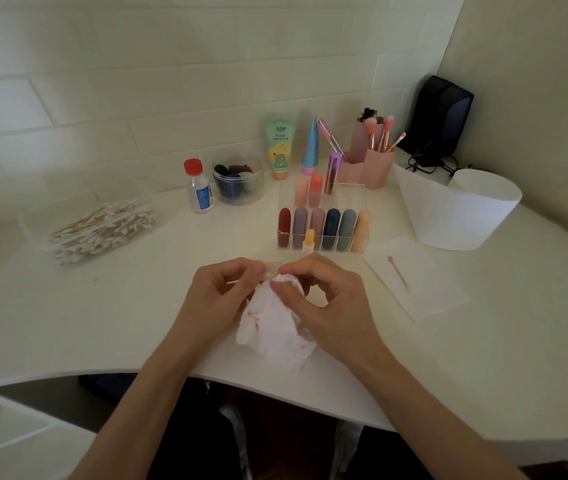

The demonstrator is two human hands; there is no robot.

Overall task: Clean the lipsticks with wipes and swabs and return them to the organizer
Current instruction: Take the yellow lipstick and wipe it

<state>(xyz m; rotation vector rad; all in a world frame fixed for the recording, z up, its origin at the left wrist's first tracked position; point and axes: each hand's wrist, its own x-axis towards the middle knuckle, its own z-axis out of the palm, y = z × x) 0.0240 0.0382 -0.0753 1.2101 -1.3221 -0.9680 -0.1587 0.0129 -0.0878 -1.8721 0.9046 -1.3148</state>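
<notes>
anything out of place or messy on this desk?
Minor only. A pink-tipped swab lies loose on the white sheet right of the organizer. A small yellow-topped lipstick stands on the desk in front of it, not in a slot. The wipe in the right hand is stained pink. No spills visible.

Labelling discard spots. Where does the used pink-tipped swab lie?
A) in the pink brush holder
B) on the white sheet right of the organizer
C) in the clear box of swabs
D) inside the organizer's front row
B: the pink-tipped swab lies flat on the white sheet, to the right of the clear organizer and not touching it.
</notes>
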